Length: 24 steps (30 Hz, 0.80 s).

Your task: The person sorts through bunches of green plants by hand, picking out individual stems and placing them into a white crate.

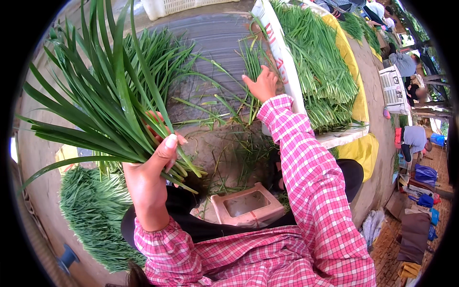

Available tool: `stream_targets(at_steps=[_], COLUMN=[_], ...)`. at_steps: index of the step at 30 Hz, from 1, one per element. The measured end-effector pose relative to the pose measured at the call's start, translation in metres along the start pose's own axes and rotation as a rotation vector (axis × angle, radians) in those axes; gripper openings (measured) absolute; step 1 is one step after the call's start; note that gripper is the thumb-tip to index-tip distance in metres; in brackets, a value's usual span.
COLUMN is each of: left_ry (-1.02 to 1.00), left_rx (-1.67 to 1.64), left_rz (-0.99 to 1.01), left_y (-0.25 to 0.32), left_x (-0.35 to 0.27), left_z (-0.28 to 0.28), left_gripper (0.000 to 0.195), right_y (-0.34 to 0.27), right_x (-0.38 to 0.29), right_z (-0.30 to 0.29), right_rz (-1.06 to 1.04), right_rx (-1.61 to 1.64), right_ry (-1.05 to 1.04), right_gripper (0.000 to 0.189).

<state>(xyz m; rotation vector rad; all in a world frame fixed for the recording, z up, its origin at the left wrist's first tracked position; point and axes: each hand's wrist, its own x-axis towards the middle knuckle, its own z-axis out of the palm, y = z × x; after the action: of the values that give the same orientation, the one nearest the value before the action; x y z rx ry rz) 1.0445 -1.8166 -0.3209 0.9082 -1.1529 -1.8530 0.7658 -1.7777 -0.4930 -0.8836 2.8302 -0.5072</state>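
My left hand [154, 172] is closed around the pale stem ends of a bunch of garlic chives [107, 97]. The long green leaves fan out up and to the left. Farther forward, my right hand [263, 84] has its thumb and fingers apart, with nothing seen in them. It is beside a small clump of chives [252, 59] on a dark grey sheet [215, 32]; whether it touches the clump I cannot tell. A larger heap of chives [154, 57] lies on the sheet's left part, partly hidden behind the held bunch.
Right of the sheet, a white box [278, 53] holds stacked chives over yellow sheeting [346, 46]. More chives [96, 215] lie on the floor at left. A pink plastic stool [247, 204] is before me. White crates [392, 89] and several people are beyond.
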Motion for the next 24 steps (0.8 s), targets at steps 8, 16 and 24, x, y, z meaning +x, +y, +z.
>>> stream_targets(at_steps=[8, 16, 24], left_ry=[-0.001, -0.012, -0.019], left_rx=[0.009, 0.016, 0.035], left_rz=[-0.017, 0.006, 0.01], left_y=[0.0, 0.0, -0.001], left_x=[-0.001, -0.001, -0.002], left_z=[0.0, 0.0, -0.006], left_gripper=[0.035, 0.035, 0.035], right_y=[-0.03, -0.038, -0.028], right_x=[-0.022, -0.037, -0.035], right_z=[0.009, 0.008, 0.005], right_rz=[-0.151, -0.212, -0.265], right_rx=[-0.005, 0.029, 0.063], right_ry=[-0.164, -0.186, -0.053], right_gripper=[0.087, 0.076, 0.054])
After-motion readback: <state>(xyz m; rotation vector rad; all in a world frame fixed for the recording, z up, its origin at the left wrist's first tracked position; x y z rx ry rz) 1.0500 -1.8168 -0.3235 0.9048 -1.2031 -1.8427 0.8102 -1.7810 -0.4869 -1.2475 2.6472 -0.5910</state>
